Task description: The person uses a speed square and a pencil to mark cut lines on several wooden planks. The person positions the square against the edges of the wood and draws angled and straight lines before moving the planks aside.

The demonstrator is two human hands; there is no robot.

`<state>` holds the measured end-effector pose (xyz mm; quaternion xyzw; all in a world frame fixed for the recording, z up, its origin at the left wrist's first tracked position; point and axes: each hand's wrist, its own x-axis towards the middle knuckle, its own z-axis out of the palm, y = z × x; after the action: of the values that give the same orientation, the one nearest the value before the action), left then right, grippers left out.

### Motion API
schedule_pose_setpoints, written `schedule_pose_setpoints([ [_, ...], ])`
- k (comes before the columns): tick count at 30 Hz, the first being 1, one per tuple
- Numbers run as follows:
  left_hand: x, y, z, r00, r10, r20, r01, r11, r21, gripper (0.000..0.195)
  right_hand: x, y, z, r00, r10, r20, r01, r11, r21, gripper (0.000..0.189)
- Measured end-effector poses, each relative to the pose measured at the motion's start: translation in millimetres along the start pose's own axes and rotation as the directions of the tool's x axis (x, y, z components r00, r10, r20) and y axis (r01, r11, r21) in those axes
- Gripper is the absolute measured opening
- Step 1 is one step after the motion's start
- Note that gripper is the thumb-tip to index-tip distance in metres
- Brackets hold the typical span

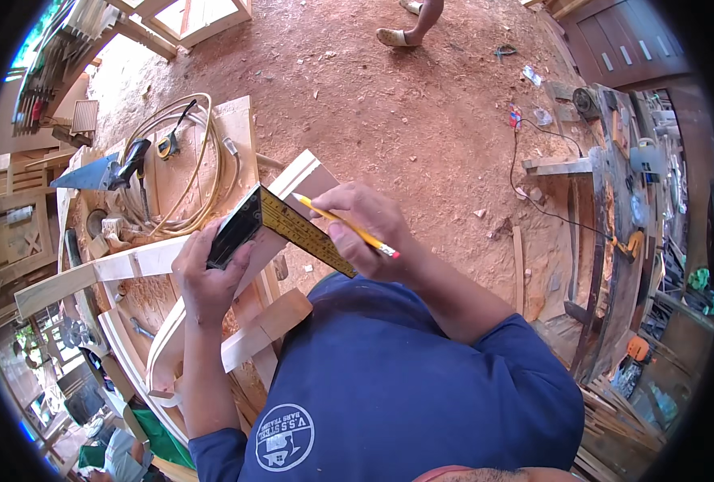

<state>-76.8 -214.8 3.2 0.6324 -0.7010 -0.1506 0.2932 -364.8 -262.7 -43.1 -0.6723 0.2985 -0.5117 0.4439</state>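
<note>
My left hand [209, 280] grips the black stock of a try square [299, 226], pressing it against a long wooden board [305, 175]. The square's yellow graduated blade lies across the board and points towards my body. In my right hand [372, 226] is a yellow pencil [354, 226] with a pink eraser end. Its tip hovers near the board, just beyond the blade; whether it touches the wood I cannot tell. My right fingers partly cover the far end of the blade.
On the workbench [236, 132] lie a handsaw [91, 173], a tape measure [167, 146] and a coiled hose [203, 205]. Another wooden piece [269, 328] juts towards my waist. Shavings cover the floor [357, 96], where a person's foot [396, 37] shows. A second bench [613, 253] stands at right with a power cord [534, 208].
</note>
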Motion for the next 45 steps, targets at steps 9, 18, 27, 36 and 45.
schedule_pose_setpoints([
  [9, -1, -1, 0, 1.0, 0.027, -0.004, -0.027, 1.0, 0.002, 0.052, 0, 4, 7, 0.991, -0.113, 0.072, 0.124, 0.979, -0.162, 0.023],
  [18, 0, 1, 1, 1.0, 0.014, 0.003, -0.014, 1.0, 0.019, 0.053, 5, -5, 6, 0.994, -0.077, 0.074, 0.09, 0.979, -0.184, 0.026],
  [27, 0, 0, -1, 1.0, 0.015, 0.005, -0.016, 1.0, 0.018, 0.053, -5, -12, -2, 0.992, -0.077, 0.099, 0.099, 0.967, -0.234, 0.024],
  [36, 1, 0, -2, 1.0, 0.018, 0.023, -0.019, 0.999, 0.026, 0.053, -6, -3, 3, 0.995, -0.081, 0.053, 0.089, 0.983, -0.161, 0.026],
  [45, -1, -1, -2, 1.0, 0.002, 0.02, -0.002, 0.999, 0.038, 0.054, -6, -3, 6, 0.997, -0.051, 0.058, 0.059, 0.99, -0.132, 0.026],
])
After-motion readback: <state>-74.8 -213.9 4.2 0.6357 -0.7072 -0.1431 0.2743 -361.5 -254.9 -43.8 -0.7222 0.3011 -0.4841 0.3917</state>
